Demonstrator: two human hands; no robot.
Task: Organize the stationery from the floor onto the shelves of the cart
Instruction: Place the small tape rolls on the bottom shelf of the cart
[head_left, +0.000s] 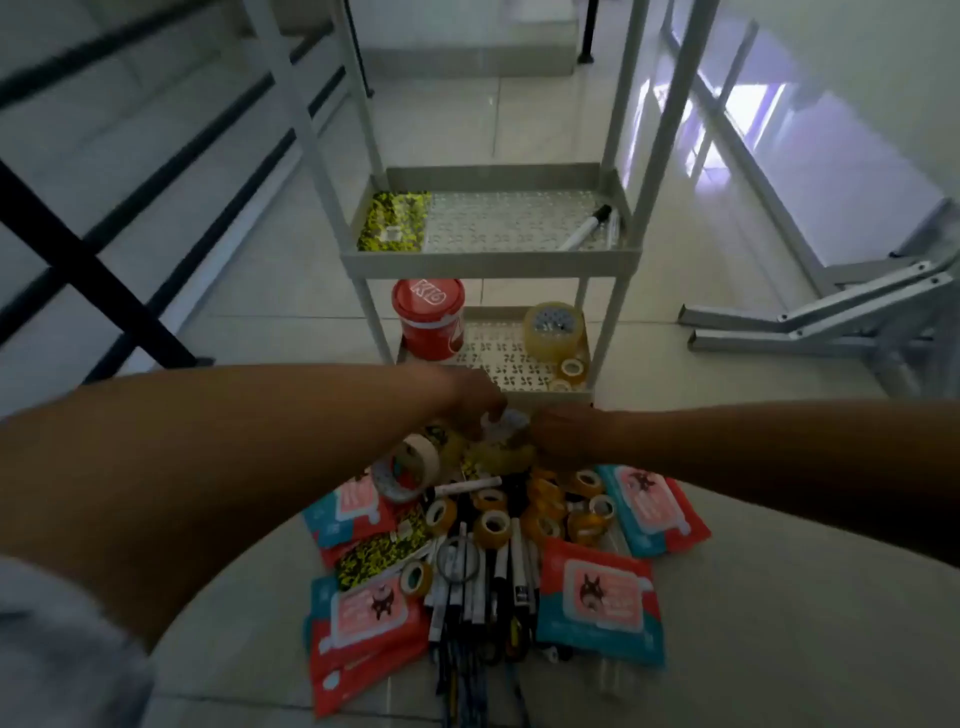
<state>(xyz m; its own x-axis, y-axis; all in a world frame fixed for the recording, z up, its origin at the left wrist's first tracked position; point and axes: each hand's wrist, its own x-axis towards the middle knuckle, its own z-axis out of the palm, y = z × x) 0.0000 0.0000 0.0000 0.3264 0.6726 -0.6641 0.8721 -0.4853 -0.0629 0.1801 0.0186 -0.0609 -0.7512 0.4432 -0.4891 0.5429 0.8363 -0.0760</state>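
Cart: grey, perforated shelves, standing on the tiled floor just beyond the pile.
Middle shelf: yellow-and-black patterned packet at the left end; white marker with a black cap at the right end.
Bottom shelf: red tub at the left; large clear tape roll at the right, two small rolls in front of it.
Floor pile: small yellow tape rolls, a wide white tape roll, markers and pens laid side by side, red-and-teal packets on both sides.
Left hand: reaching over the far edge of the pile, in front of the bottom shelf, fingers curled down; blurred.
Right hand: just beside the left, fingers curled downward.
Small pale object: between the two hands, touching both; too blurred to identify, and the grip on it cannot be told.
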